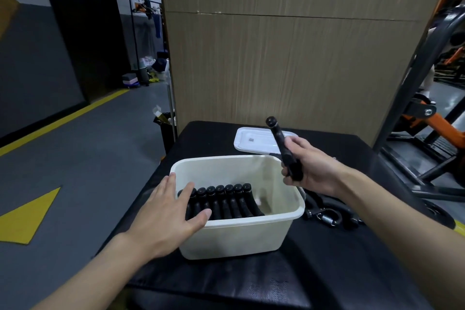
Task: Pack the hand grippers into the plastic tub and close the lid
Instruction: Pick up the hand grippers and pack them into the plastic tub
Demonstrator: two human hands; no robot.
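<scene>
**Tub partly filled, one gripper in hand**

The left hand (169, 211) lies spread, fingers flat, over the left rim of the plastic tub (236, 234), its fingertips above the packed hand grippers (221, 201). Those stand in a neat row along the tub's left and middle floor, black handles side by side. The tub sits near the middle of the black bench (327, 259). Beyond it, toward the far edge, the white lid (254, 141) lies flat. The right hand (314, 171) is closed around one black gripper (283, 148), held above the tub's right rim. More loose grippers (327, 214) rest on the bench just right of the tub.
</scene>
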